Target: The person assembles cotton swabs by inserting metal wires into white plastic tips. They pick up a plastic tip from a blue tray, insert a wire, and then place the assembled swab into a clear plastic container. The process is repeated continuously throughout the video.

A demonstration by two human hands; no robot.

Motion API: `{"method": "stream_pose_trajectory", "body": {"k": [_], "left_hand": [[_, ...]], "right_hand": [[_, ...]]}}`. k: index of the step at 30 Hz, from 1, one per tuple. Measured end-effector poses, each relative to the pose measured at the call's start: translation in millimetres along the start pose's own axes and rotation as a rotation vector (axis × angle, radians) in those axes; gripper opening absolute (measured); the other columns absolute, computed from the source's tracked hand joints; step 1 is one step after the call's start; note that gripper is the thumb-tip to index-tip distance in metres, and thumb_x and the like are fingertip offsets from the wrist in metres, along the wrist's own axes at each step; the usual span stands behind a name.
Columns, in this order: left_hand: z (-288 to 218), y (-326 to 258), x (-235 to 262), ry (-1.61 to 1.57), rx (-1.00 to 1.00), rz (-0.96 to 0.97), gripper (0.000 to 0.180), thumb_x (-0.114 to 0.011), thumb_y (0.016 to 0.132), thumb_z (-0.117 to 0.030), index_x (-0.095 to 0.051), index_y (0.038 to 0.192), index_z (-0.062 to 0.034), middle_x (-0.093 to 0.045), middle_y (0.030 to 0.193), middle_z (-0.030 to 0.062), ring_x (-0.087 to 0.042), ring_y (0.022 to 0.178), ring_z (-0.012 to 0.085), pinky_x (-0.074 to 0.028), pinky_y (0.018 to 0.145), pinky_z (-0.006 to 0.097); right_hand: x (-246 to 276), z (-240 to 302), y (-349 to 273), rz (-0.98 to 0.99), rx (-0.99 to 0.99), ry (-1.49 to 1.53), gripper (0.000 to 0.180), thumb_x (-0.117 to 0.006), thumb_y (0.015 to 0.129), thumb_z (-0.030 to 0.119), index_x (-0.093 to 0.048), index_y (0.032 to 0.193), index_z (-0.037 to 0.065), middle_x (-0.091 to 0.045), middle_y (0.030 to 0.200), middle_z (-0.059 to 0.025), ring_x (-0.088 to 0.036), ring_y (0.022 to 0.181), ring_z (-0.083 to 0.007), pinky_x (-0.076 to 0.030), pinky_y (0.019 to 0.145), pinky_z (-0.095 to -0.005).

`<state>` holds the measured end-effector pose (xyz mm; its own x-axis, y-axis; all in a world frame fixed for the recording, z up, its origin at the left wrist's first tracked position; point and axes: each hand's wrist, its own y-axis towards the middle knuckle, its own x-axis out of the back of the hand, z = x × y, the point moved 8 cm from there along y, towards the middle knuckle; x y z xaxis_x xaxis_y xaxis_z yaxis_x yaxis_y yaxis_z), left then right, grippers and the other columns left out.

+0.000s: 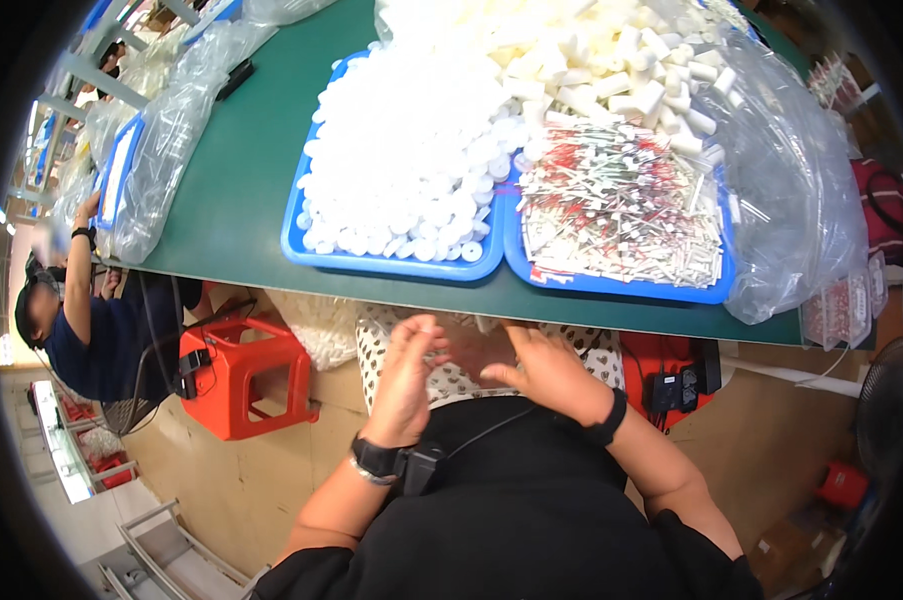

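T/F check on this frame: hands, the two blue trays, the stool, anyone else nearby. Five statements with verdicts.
1. Both hands are below the near edge of the green table, over the lap. True: the left hand and the right hand are close together there.
2. The left blue tray holds white round caps. True.
3. The right blue tray holds only white tubes. False: it holds thin sticks with red parts; the white tubes are heaped behind it.
4. The stool on the floor is blue. False: it is red-orange.
5. Nobody else is in view. False: another person sits at the left.
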<state>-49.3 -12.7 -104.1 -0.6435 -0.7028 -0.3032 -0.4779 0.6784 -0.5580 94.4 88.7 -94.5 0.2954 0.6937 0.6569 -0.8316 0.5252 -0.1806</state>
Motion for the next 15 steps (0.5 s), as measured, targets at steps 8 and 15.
{"method": "stream_pose_trajectory", "body": {"k": [8,15], "left_hand": [[-125,-3,-73,0.759,-0.861,0.09,0.015,-0.066,0.089,-0.004,-0.063,0.103,-0.0025,-0.062,0.092,0.0048,-0.056,0.082,0.0149,-0.046,0.076,0.028],[-143,4,-106,1.187,-1.272,-0.168,0.027,-0.072,0.08,-0.009,-0.064,0.105,-0.0054,-0.06,0.092,0.0105,-0.057,0.081,0.0281,-0.047,0.073,0.037]], "right_hand": [[158,48,-18,-0.7,0.056,-0.286,0.017,-0.07,0.087,0.018,-0.062,0.09,0.004,-0.062,0.082,-0.0109,-0.061,0.062,-0.0293,-0.046,0.055,-0.0381],[179,18,0,-0.73,-0.153,-0.314,0.017,-0.07,0.086,0.016,-0.06,0.084,0.003,-0.059,0.07,-0.0096,-0.058,0.059,-0.0272,-0.043,0.054,-0.0368]]}}
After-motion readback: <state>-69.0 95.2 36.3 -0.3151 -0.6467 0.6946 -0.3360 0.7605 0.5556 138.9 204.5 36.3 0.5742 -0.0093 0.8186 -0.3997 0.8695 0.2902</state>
